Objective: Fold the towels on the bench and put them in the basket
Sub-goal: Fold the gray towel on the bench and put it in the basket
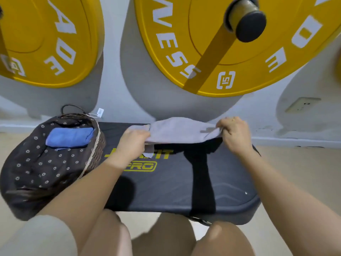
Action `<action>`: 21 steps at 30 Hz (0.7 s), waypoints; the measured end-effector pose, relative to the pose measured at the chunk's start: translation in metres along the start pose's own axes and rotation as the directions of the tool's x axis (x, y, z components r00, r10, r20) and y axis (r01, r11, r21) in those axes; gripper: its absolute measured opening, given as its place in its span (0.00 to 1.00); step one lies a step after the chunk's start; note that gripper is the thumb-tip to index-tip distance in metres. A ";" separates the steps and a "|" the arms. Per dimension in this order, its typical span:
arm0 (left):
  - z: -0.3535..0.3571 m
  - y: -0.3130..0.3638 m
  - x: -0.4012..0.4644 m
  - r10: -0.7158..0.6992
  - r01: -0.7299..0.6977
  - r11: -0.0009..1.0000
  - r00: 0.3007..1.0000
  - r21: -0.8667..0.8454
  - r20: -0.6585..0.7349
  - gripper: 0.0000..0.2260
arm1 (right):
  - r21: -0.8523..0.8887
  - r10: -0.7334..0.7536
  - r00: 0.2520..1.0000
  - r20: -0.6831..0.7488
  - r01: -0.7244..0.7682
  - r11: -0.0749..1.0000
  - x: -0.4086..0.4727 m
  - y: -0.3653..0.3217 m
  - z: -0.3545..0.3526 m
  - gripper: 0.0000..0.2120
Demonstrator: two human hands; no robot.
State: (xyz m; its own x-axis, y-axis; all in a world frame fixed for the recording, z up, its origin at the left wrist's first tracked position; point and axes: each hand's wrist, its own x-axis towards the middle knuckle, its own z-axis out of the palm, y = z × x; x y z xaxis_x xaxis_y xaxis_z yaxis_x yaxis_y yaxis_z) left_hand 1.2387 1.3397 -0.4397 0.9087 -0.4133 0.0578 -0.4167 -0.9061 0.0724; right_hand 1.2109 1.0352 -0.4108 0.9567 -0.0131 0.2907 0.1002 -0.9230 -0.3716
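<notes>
Holding the grey towel pinched mid-fold in our left hand and right hand above the bench, we've got the blue towel already in the basket.

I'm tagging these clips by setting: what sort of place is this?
Most likely a gym: big yellow weight plates hang on the wall above a padded black workout bench, where both hands fold a grey towel.
</notes>
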 end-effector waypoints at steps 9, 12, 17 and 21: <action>0.066 0.031 -0.037 0.014 0.018 0.999 0.812 -0.049 0.584 0.08 | -0.448 0.172 0.667 0.724 0.266 0.854 -0.093 0.016 0.047 0.17; 0.067 0.037 -0.050 0.083 0.093 0.979 0.632 -0.182 0.770 0.11 | -0.472 0.342 0.513 0.788 0.145 0.870 -0.090 0.012 0.046 0.16; 0.076 0.022 -0.045 -0.109 0.403 0.757 0.854 -0.514 0.509 0.10 | -0.342 0.336 0.530 0.779 -0.090 0.935 -0.063 -0.011 0.070 0.18; 0.092 -0.009 -0.030 -0.443 0.496 0.769 0.868 -0.403 0.223 0.21 | -0.179 0.173 0.788 0.590 -0.081 0.980 -0.040 -0.030 0.118 0.12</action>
State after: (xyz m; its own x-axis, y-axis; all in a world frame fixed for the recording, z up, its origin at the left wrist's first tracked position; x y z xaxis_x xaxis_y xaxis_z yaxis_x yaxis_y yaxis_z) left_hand 1.2172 1.3517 -0.5340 0.9788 0.0223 -0.2037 0.1208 -0.8658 0.4856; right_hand 1.2016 1.1088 -0.5158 0.9328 0.0567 -0.3558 -0.0285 -0.9729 -0.2296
